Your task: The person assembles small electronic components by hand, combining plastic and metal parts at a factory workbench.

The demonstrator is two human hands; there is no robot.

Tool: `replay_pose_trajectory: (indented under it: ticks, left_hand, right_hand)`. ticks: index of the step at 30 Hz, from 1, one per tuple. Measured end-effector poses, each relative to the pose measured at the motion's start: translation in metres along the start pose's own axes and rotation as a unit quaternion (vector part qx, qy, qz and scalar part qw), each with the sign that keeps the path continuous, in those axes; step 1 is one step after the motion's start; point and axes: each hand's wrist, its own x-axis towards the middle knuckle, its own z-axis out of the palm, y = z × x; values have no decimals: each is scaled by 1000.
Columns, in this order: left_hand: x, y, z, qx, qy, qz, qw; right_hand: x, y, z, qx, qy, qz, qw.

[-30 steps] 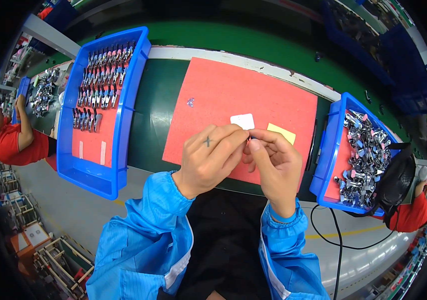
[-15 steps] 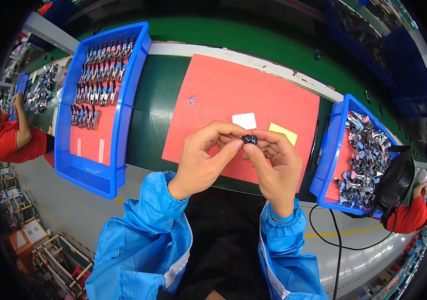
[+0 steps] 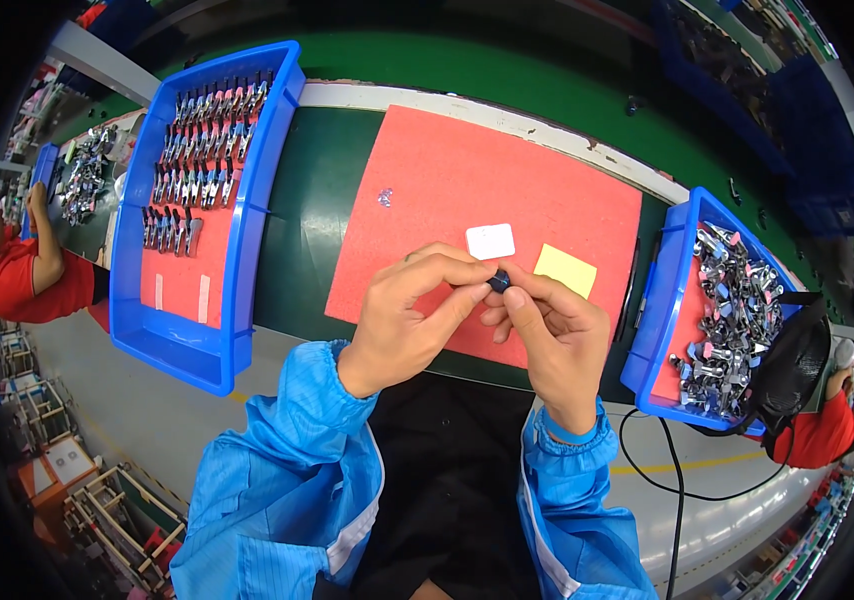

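Above the red mat (image 3: pixel 402 270), my left hand (image 3: pixel 409 312) and my right hand (image 3: pixel 569 345) meet at their fingertips. Between them is a small, shiny, dark blue-black piece (image 3: pixel 499 281), pinched by thumb and forefinger on each side. Fingers cover much of it, so its exact kind does not show. Just beyond the fingers lie a white card (image 3: pixel 490 241) and, to its right, a yellow paper note (image 3: pixel 566 269). Farther left on the mat is a tiny clear, purplish bit (image 3: pixel 385 198).
A blue tray (image 3: pixel 247 225) on the left holds rows of metal clip-like pieces (image 3: pixel 192 180). In the right blue tray (image 3: pixel 662 310), similar pieces (image 3: pixel 727 330) lie heaped, beside a black bag (image 3: pixel 792 355) and a hanging cable (image 3: pixel 675 480). People in red sit at both sides.
The dark piece has turned between my fingertips and shows less of itself. My right thumb and fingers have shifted their grip slightly; my left hand stays nearly in place.
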Motion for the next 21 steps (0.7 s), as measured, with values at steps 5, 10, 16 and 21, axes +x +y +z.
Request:
replay_pose_trajectory:
  ticks: [5,10,16,21]
  left_hand:
    - [0,2,-2,17,-19,2,1000]
    - [-3,3,4,-10,-23,-49,998]
    - [-4,-17,13,-72,-24,-96,992]
    - [12,-16,17,21,-68,-76,995]
  right_hand:
    - [-3,2,0,19,3,9,1000]
    - [-4,10,-3,34,6,31,999]
    - [-3,22,-13,22,17,46,999]
    - [-11,26,-19,4,51,41,998]
